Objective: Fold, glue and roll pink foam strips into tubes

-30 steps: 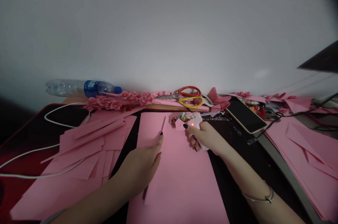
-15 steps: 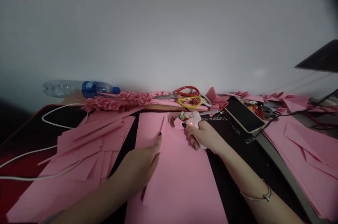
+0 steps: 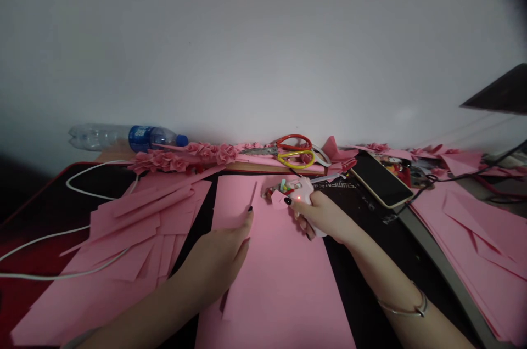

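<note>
A large pink paper sheet (image 3: 280, 272) lies on the dark desk in front of me. My left hand (image 3: 220, 258) rests flat on its left part, fingers stretched out, the index fingertip by a raised paper fold (image 3: 253, 195). My right hand (image 3: 323, 216) is closed around a small pink and white glue gun (image 3: 298, 191) with a red light lit, its nozzle pointing left over the sheet's far edge. A thin bracelet (image 3: 405, 305) sits on my right wrist.
Cut pink paper strips (image 3: 135, 228) pile at the left with a white cable (image 3: 61, 239) across them. Along the wall lie a plastic water bottle (image 3: 123, 138), pink paper roses (image 3: 181, 157) and red and yellow scissors (image 3: 294, 151). A phone (image 3: 381, 179) and more pink sheets (image 3: 473, 217) are at the right.
My right hand with the glue gun has shifted slightly left and toward me. My left hand stays flat on the sheet.
</note>
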